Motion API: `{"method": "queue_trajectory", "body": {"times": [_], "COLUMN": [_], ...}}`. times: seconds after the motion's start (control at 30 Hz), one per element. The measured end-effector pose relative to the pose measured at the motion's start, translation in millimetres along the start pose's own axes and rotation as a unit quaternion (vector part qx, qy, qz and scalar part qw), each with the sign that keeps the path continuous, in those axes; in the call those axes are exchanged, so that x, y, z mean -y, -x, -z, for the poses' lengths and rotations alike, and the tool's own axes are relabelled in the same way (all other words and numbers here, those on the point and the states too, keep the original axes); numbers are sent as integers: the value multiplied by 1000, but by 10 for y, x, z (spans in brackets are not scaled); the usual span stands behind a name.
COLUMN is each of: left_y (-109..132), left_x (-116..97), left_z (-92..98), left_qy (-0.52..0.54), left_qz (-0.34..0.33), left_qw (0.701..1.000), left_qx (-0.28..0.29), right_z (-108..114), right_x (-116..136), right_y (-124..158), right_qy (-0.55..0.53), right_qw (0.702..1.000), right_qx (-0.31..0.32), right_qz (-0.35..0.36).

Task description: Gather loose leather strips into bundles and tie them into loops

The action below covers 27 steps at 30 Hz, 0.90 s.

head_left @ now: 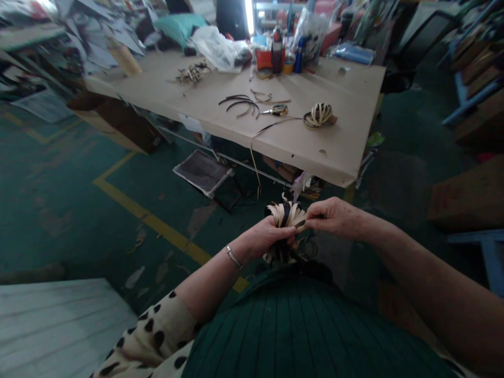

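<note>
Close to my body, in front of the green garment, I hold a looped bundle of cream and black strips [284, 211]. My left hand [271, 234] is wrapped round its left side, with the thumb lying across the strips. On the right side, my right hand [329, 216] pinches a strip end between thumb and fingers. More cream and black loops hang below my left hand. The far side of the bundle and some of my fingertips are hidden.
On the table [157, 94] ahead lie scissors [277, 110], loose dark strips [238, 103], another strip bundle [319, 114] and several bottles [277, 51]. A stool [203, 172] stands below the table's front edge. A cardboard box [114, 123] sits at left.
</note>
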<state>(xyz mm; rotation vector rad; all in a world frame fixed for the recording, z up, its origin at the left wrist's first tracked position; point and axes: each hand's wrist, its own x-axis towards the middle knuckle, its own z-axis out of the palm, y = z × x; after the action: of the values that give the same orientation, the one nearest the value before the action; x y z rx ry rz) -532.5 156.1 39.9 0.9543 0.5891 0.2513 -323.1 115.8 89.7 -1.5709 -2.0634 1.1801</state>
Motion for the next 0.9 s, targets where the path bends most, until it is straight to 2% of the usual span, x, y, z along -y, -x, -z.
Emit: {"method": "queue_trajectory", "body": {"times": [0.13, 0.23, 0.3, 0.43, 0.6, 0.73, 0.9], "left_y": [95, 195, 266, 416, 650, 855, 1124], "left_x": [-178, -354, -464, -617, -746, -893, -1062], "left_z": [116, 190, 230, 335, 547, 688, 802], "left_qy": [-82, -101, -112, -144, -112, -35, 35], "left_qz": [40, 45, 48, 41, 19, -50, -186], "left_qw": [996, 993, 991, 981, 970, 962, 944], "left_qx": [-13, -34, -53, -125, -216, -265, -272], "right_z": [37, 85, 126, 208, 263, 306, 396], "right_x": [-76, -154, -209, -319, -477, -642, -804], "right_y": [45, 93, 132, 237, 417, 531, 633], "right_qy": [-6, -32, -70, -142, -186, -209, -219], "right_qw": [996, 994, 991, 980, 970, 966, 966], "right_qx": [79, 96, 110, 142, 151, 137, 94], "right_qz": [-31, -51, -34, -2, -37, -63, -95]}}
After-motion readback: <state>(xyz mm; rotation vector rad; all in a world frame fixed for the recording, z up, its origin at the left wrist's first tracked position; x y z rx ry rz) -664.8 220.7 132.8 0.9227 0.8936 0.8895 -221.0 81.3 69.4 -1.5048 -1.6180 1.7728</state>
